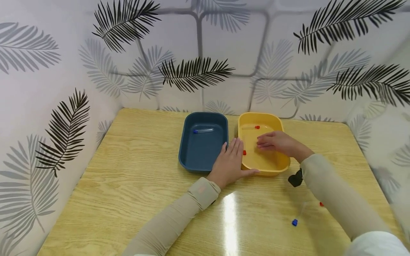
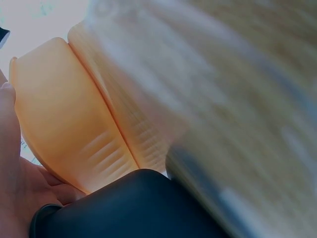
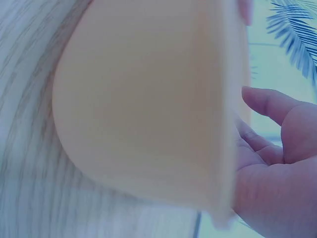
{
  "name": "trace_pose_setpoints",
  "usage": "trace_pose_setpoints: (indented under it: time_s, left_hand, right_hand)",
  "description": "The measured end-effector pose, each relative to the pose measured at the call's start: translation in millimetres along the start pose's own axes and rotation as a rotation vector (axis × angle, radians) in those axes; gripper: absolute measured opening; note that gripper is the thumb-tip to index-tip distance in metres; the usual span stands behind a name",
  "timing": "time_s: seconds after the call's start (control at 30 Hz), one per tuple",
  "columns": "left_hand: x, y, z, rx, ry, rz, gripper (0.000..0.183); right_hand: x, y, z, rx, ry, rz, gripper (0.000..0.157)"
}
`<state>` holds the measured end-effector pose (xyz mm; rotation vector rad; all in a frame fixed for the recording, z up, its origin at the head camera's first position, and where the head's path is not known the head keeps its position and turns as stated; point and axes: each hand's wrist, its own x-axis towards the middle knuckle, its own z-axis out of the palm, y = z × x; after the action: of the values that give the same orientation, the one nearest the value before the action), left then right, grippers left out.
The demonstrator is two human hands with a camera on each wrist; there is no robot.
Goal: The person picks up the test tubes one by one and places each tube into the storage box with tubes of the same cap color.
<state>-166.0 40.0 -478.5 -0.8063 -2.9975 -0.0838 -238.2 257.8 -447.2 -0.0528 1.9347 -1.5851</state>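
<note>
Cropped sleeves [image 1: 337, 201] — left fingers [image 1: 235, 146] straight against yellow tray [image 1: 270, 162], right fingers [image 1: 266, 139] half-hidden — grip unclear

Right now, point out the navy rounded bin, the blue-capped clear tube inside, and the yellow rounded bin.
Navy rounded bin [image 1: 202, 150], head view: bare floor.
Blue-capped clear tube [image 1: 204, 130], head view: clear middle.
Yellow rounded bin [image 1: 263, 158], head view: floor.

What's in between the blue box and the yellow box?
In the head view, the left hand covers the near part; farther back, a strip of table shows.
</note>
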Motion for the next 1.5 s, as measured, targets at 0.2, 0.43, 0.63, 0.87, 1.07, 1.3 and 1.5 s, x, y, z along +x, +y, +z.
trace_pose_setpoints:
  time_s: [0.2,0.43,0.63,0.87,1.07,1.3,1.5]
  left_hand:
    - [0.7,-0.8,1.0,-0.003,0.008,0.000,0.114]
    - [0.7,-0.4,1.2,-0.002,0.010,0.003,0.113]
    - [-0.2,0.2,-0.5,0.002,0.022,0.013,0.112]
    - [0.8,0.0,2.0,0.010,0.038,0.015,0.111]
    - [0.6,0.3,2.6,0.002,0.038,0.012,0.112]
    - [-0.9,0.0,1.9,0.004,0.047,0.015,0.111]
    - [-0.6,0.0,2.3,0.000,0.062,0.028,0.111]
  right_hand:
    - [-26.4,-6.7,-14.4,0.043,0.022,-0.039,0.053]
    - [-69.4,-1.3,-34.5,0.056,0.024,-0.034,0.053]
    - [-109.2,14.8,-49.5,0.044,0.018,-0.026,0.053]
    - [-156.6,43.7,-62.8,0.094,-0.047,-0.067,0.037]
    - [-195.0,72.0,-71.7,0.254,-0.058,-0.022,0.028]
    - [-231.4,108.4,-78.7,0.383,-0.025,0.082,0.031]
    - [-246.7,135.9,-77.9,0.438,-0.027,0.056,0.035]
